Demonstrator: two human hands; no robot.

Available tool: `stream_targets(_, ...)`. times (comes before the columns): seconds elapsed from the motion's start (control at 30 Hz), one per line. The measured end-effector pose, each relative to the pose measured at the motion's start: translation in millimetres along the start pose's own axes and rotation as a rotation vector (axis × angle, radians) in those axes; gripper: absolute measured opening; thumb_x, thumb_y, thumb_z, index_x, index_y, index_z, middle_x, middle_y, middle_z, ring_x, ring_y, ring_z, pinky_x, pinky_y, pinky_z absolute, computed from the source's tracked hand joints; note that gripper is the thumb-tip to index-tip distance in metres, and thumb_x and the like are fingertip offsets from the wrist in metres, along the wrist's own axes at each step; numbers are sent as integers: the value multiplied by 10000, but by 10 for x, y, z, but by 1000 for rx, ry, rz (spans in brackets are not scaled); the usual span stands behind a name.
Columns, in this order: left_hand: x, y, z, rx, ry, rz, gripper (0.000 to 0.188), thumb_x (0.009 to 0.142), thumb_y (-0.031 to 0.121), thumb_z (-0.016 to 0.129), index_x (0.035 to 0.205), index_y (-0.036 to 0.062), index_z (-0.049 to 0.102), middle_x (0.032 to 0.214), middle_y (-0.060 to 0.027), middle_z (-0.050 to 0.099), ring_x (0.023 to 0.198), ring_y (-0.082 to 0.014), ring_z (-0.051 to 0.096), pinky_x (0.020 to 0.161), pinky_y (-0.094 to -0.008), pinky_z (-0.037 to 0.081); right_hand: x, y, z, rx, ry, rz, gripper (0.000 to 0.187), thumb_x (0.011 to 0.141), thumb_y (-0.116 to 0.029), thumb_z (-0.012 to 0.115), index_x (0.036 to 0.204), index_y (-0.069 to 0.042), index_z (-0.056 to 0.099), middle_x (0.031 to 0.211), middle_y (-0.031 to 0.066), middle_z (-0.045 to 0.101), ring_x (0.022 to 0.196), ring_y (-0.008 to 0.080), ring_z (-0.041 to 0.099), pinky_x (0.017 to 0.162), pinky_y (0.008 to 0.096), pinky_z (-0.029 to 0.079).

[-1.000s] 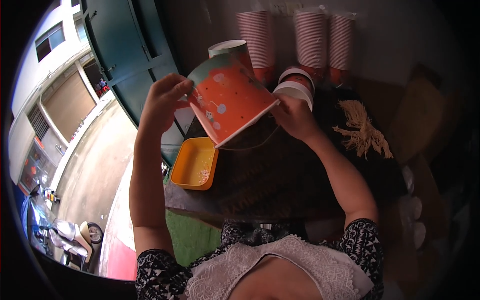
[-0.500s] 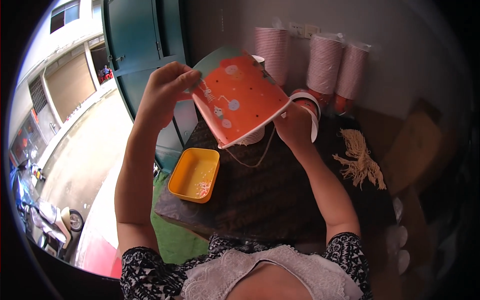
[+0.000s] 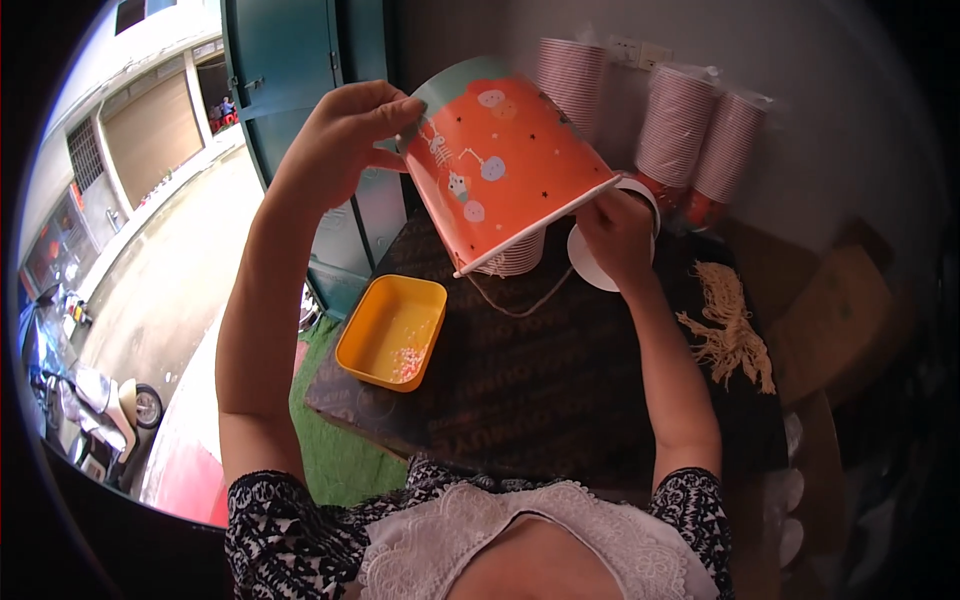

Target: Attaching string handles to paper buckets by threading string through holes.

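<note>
Held a tapered orange paper bucket (image 3: 515, 160), green toward its base and printed with small cartoon figures, in mid-air above the surface, tipped with its base toward 11 o'clock and its white rolled rim (image 3: 540, 226) toward 5 o'clock. Gripped the green end at 10 o'clock with the left hand (image 3: 350, 135), thumb on the outer wall, other fingers partly hidden. Set the right hand (image 3: 617, 235) at the rim, at 4 o'clock, fingertips out of sight; could not tell how far closed. Let a thin brown cord (image 3: 515, 314) droop in a loop below the rim. Compared with a second ago, showed a fuller stretch of printed side and brought the loop out more plainly; seemed, from that, still busy with bucket and cord, with neither set down.

Had a nested stack of white rims (image 3: 515, 258) behind the bucket at 6 o'clock, a yellow plastic tray (image 3: 372, 325) with pink and white bits at 7 o'clock and a bundle of cream strings (image 3: 728, 320) at 4 o'clock, all on the dark printed surface (image 3: 500, 400). Farther out, had tall stacks of white-rimmed tubs (image 3: 675, 125) between 1 and 3 o'clock and a teal door (image 3: 285, 100) between 9 and 10 o'clock.
</note>
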State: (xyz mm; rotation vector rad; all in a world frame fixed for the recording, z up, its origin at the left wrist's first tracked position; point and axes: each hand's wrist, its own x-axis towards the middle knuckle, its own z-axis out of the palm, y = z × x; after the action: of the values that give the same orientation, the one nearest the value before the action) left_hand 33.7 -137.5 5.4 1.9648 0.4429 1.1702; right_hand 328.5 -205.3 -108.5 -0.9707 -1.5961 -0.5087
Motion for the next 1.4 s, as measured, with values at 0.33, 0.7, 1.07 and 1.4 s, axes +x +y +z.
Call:
stream_targets(0.33,147,-57,-29,114,-79,-90,369,884,331,653,991,-22,650,901,-127,668,888,-209,669,717,-397,576,-136,-33,-377,-655,-207,-281,80,735,-35,672,773,-30,602,779,88,588,677,256,609,567,354,517)
stream_targets(0.7,168,102,355,317,65,-30,369,889,364,641,964,3,649,872,-125,664,832,-208,684,673,-382,598,-190,-967,-1,491,-134,159,221,790,-108,734,965,-5,648,898,105,627,802,200,611,727,309,501)
stream_targets(1.07,71,-33,263,484,190,-134,354,894,330,635,951,-20,640,817,-144,664,745,-227,692,615,-374,598,-287,-966,326,-326,80,-433,169,723,-95,664,658,-72,510,677,64,465,690,243,503,617,369,409)
stream_targets(1.4,510,-226,-811,1041,437,-132,363,808,336,641,828,-18,714,668,-155,654,584,-231,641,589,-361,503,-936,-753,-299,-71,-395,-385,149,709,-112,695,793,-29,603,686,53,488,664,218,515,597,333,428)
